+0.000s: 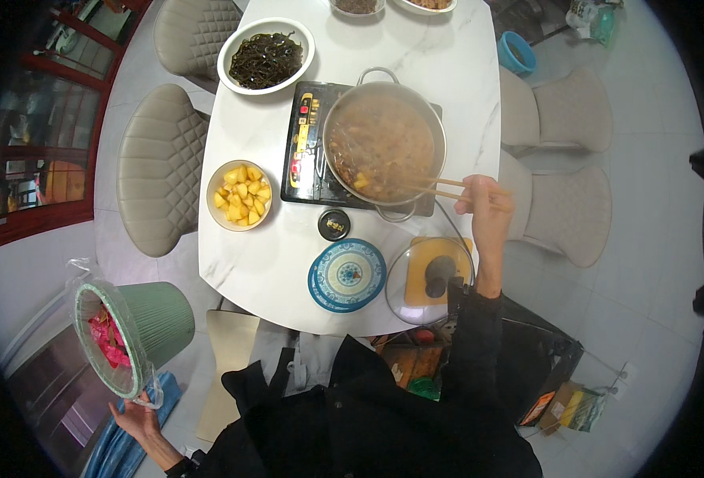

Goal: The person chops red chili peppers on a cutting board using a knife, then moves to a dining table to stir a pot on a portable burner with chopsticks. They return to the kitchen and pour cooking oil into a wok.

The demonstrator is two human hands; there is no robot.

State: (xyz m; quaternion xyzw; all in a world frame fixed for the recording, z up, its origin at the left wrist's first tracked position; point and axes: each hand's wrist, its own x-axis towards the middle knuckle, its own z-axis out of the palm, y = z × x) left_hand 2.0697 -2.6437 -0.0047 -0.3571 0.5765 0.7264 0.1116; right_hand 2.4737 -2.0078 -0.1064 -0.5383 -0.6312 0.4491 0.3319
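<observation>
My right hand grips a pair of wooden chopsticks, whose tips reach into a large metal pot. Brown broth with solid pieces fills the pot, and steam blurs its surface. A few yellow chunks show near the front-left of the pot. Beneath it is a black induction cooker with a control panel on its left. Low at the left, my left hand holds the rim of a green ribbed waste bin, tilted on its side. The bin has a clear plastic liner and pink plastic inside.
On the marble-patterned table stand a bowl of yellow potato-like chunks, a white bowl of dark seaweed strips, a round black lid, blue patterned plates and a glass pot lid. Padded chairs line both sides.
</observation>
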